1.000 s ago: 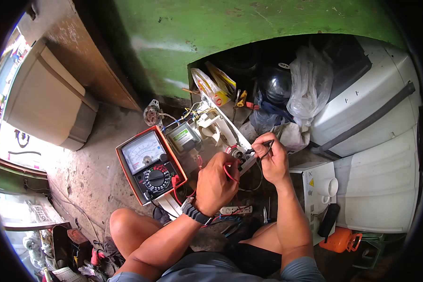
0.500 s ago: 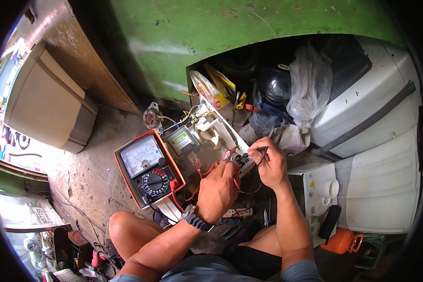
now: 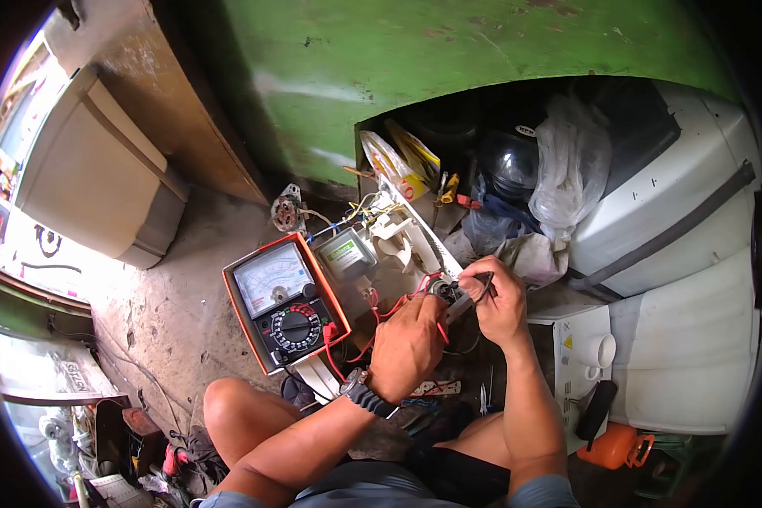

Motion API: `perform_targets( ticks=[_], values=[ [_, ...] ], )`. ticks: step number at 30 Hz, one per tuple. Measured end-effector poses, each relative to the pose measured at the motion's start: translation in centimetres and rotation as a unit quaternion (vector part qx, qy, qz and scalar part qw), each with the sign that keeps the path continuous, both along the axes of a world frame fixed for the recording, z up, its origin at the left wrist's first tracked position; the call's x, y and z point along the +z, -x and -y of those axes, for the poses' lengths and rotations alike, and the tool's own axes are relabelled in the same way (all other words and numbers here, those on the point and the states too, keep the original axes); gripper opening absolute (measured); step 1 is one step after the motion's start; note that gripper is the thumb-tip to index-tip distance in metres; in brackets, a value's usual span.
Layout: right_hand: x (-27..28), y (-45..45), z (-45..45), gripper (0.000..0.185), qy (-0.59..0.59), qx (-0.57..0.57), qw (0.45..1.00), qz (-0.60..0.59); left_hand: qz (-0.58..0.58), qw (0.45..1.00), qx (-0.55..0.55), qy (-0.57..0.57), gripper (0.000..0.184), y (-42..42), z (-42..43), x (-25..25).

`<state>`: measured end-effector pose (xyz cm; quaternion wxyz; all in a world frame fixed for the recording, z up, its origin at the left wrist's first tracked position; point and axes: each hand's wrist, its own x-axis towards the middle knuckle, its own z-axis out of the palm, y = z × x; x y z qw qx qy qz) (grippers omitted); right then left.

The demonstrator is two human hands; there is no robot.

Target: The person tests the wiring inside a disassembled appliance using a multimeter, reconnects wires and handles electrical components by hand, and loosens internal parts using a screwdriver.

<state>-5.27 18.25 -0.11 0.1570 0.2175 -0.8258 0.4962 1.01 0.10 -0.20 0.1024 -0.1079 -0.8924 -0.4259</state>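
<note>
My right hand [image 3: 501, 306] pinches a black test probe [image 3: 483, 288], its tip directed at a small round metal part [image 3: 443, 289] with red wires. My left hand [image 3: 408, 343] is closed beside that part, back of the hand upward. A red test probe [image 3: 443, 328] shows along its fingers; the grip itself is mostly hidden. An analog multimeter [image 3: 286, 298] in an orange-red case lies to the left, with a red lead [image 3: 331, 351] plugged in. Behind my hands is an opened white appliance housing [image 3: 427, 233] containing a grey box with a green label [image 3: 345, 256] and loose wiring.
A loose motor-like part [image 3: 288, 212] lies on the concrete floor [image 3: 169, 313]. Pliers [image 3: 484, 398] rest near my right leg. At right stand a white box with a mug [image 3: 601, 349] and an orange canister [image 3: 610, 447]. A black helmet [image 3: 510, 161] and plastic bags [image 3: 567, 169] fill the recess behind.
The whole view has shifted slightly, so everything appears a little farther right and lower. Both hands stay at the round part, the right still pinching the black probe.
</note>
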Motion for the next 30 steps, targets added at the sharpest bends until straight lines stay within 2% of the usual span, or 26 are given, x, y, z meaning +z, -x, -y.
perform_targets(
  ticks=[6, 10, 13, 16, 28, 30],
  values=[
    [-0.2, 0.0, 0.2, 0.018, -0.017, 0.002, 1.000, -0.012, -0.029, 0.999, -0.009, 0.008, 0.020, 0.0, 0.0, -0.5],
    [-0.5, 0.1, 0.2, 0.022, -0.017, -0.002, 1.000, 0.000, -0.009, 1.000, -0.002, 0.011, 0.021, -0.1, -0.1, -0.7],
    [-0.1, 0.1, 0.5, 0.021, -0.027, 0.000, 1.000, 0.005, 0.025, 1.000, -0.008, 0.015, 0.020, -0.1, 0.1, -0.1],
    [-0.2, 0.2, 0.7, 0.019, -0.044, 0.004, 0.999, -0.015, -0.006, 1.000, -0.010, -0.024, 0.015, 0.0, 0.1, -0.2],
    [-0.1, 0.3, 0.7, 0.016, -0.065, 0.006, 0.997, -0.030, -0.018, 1.000, 0.010, -0.003, 0.016, 0.0, -0.1, -0.5],
    [-0.7, 0.2, 0.5, 0.017, -0.034, -0.016, 0.999, -0.021, -0.021, 0.999, 0.021, -0.045, 0.018, 0.1, -0.1, -1.0]
  ],
)
